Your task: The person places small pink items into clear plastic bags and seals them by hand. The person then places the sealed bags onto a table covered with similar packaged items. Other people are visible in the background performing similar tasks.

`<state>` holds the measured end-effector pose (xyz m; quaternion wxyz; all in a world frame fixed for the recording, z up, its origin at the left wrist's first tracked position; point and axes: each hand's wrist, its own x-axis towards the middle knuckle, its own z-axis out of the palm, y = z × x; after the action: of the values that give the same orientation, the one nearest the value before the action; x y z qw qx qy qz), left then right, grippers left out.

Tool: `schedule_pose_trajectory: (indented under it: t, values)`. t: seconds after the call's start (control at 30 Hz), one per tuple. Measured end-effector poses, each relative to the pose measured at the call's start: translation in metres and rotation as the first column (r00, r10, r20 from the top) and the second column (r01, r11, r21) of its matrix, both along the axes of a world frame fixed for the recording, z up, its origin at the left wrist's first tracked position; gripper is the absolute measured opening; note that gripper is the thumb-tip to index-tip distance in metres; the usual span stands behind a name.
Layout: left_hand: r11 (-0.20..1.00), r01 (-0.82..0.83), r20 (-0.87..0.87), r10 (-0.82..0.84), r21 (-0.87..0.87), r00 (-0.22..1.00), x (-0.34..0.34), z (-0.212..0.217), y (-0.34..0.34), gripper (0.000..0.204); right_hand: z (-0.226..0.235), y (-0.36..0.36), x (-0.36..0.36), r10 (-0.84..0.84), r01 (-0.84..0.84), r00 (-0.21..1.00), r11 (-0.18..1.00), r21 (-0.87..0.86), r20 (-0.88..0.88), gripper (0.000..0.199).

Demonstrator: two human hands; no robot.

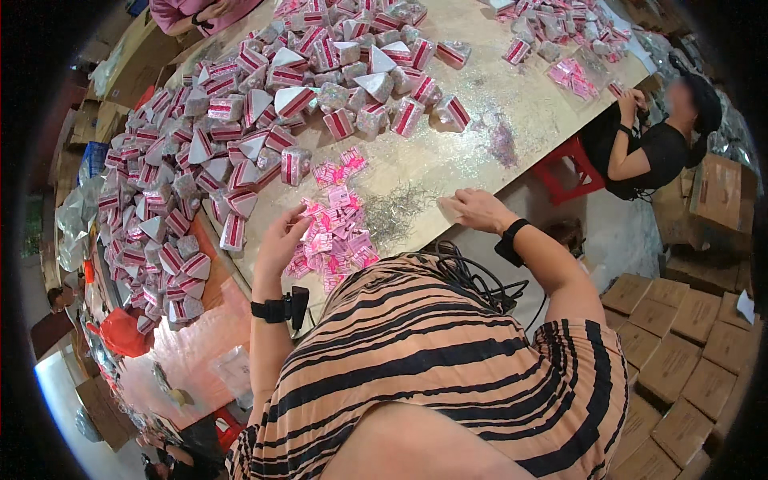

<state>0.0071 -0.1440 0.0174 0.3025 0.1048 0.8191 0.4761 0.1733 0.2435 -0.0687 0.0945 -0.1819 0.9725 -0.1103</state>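
Note:
My left hand (280, 242) hovers at the left edge of a heap of small pink printed tags (338, 232). Its fingers are loosely bent and apart, with nothing visible in them. At the table's near edge, my right hand (478, 210) has its fingers drawn together and its fingertips low at the tabletop. Whatever those fingertips may pinch is too small to make out. Between my hands lies a scatter of thin silvery pins or fasteners (396, 210). Beyond the tags spreads a big pile of wedge-shaped, cake-slice-like pieces (264, 112), white and sparkly with red-and-white striped sides.
More wedges fill a lower surface (164, 240) at left. Black cables (480, 284) hang off the table edge by my body. A person in black (660, 152) sits at the right near a red stool (570, 170). Cardboard boxes (680, 344) cover the lower right.

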Motion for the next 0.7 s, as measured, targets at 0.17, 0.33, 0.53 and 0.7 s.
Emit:
schedule_pose_trajectory:
  t: [0.17, 0.33, 0.53, 0.7]
  values:
    - [0.998, 0.067, 0.009, -0.067, -0.006, 0.998, 0.003, 0.009, 0.015, 0.043, -0.004, -0.009, 0.008, -0.225, 0.225, 0.974, 0.974, -0.022, -0.031, 0.055]
    - [0.989, 0.143, -0.076, -0.145, -0.034, 0.987, 0.004, 0.000, 0.010, 0.043, -0.011, -0.010, 0.016, -0.118, 0.118, 0.979, 0.993, -0.007, -0.167, 0.053]
    - [0.992, 0.124, -0.020, -0.124, -0.034, 0.992, 0.008, -0.002, 0.007, 0.042, -0.007, -0.018, 0.021, -0.315, 0.307, 0.939, 0.949, -0.071, -0.138, 0.045]
    - [0.987, 0.157, -0.013, -0.158, -0.040, 0.987, 0.009, 0.000, 0.010, 0.042, -0.013, -0.016, 0.017, -0.383, 0.365, 0.898, 0.923, -0.120, -0.217, 0.039]
